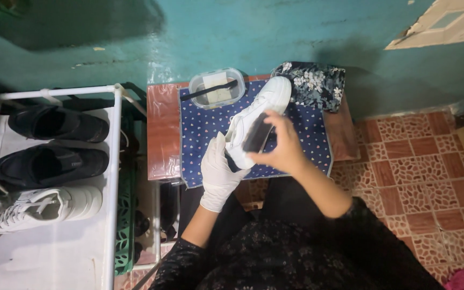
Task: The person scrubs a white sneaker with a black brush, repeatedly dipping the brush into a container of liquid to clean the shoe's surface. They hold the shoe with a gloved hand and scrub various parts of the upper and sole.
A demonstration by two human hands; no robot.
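The gloved left hand point(218, 172) keeps a grip on a white sneaker point(256, 121) over the counter's point(163, 129) front edge; the bare right hand point(283, 145) clasps a dark brush point(257, 136) against it.

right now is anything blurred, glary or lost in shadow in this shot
Head view: the right hand and the dark brush it holds are slightly soft; the white shoe looks bright but keeps its detail; glare streaks the teal wall; the black shoes on the rack and the top left corner sink into shadow; the gloved left hand is sharp.
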